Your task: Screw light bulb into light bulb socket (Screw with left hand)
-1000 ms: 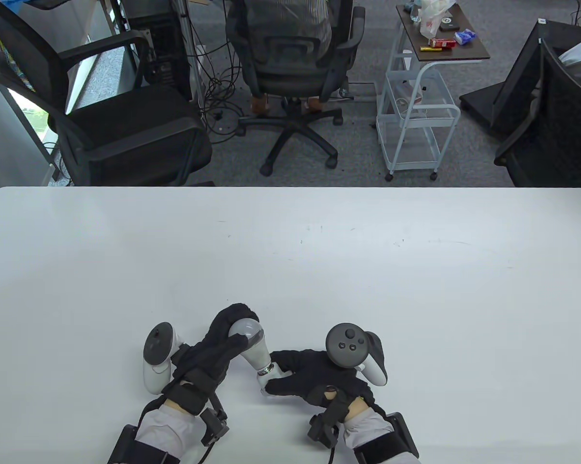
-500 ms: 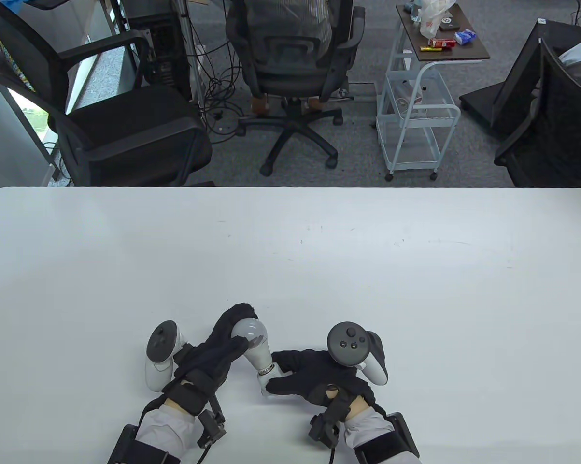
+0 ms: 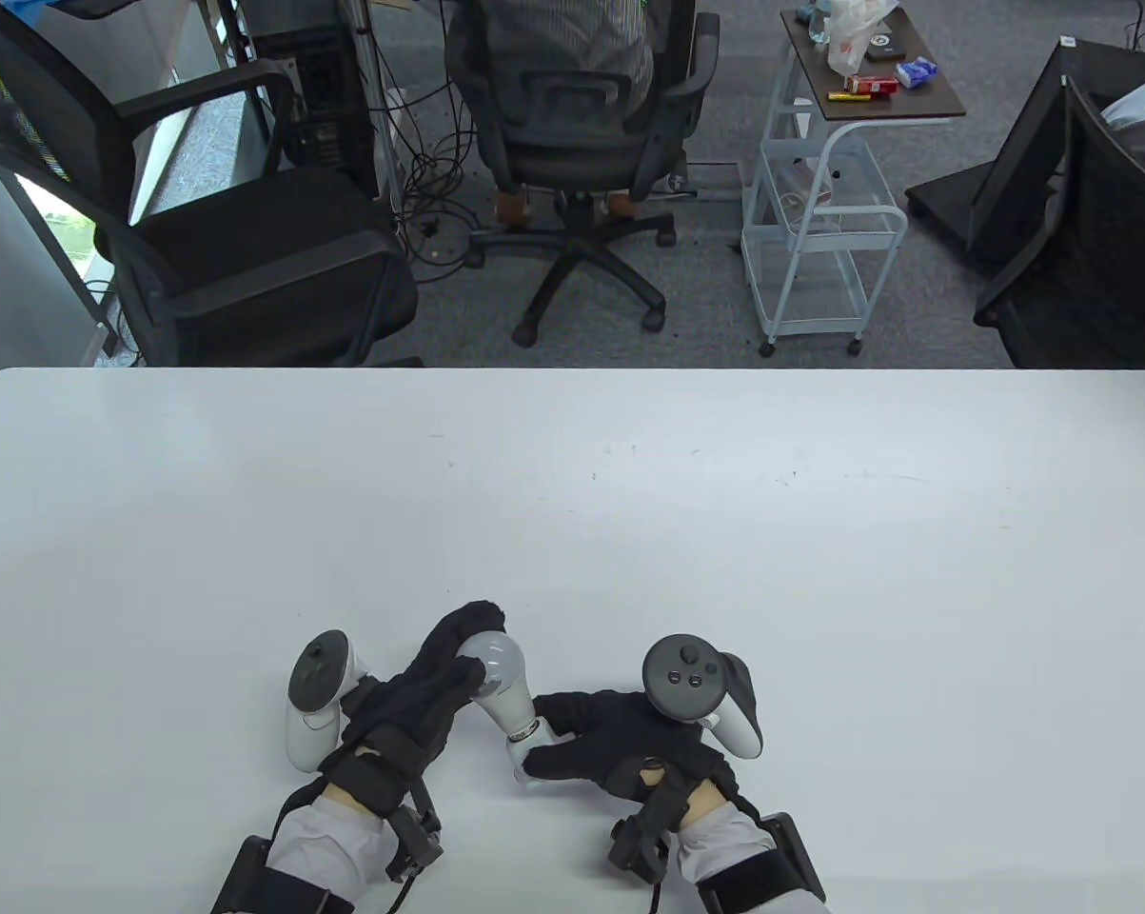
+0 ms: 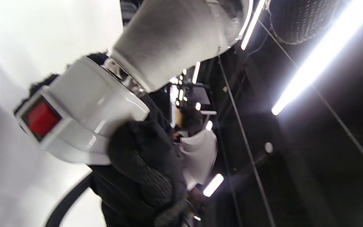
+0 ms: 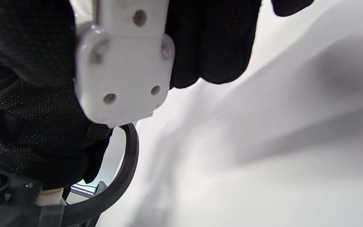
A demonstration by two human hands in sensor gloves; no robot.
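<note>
A white light bulb (image 3: 501, 678) lies tilted near the table's front edge, its metal base set in a white socket (image 3: 524, 757). My left hand (image 3: 439, 681) grips the bulb's round head, fingers wrapped over it. My right hand (image 3: 610, 743) holds the socket against the table. In the left wrist view the bulb neck (image 4: 172, 34) enters the socket (image 4: 87, 107), which has a red switch (image 4: 41, 118). In the right wrist view my gloved fingers (image 5: 27, 41) clasp the socket's flat underside (image 5: 124, 69).
The white table (image 3: 629, 533) stretches wide beyond the hands. Past its far edge stand office chairs (image 3: 572, 124), a black armchair (image 3: 239, 248) and a small white cart (image 3: 824, 200).
My left hand has turned slightly on the bulb, its tracker shifting a little. The right hand and socket stay put.
</note>
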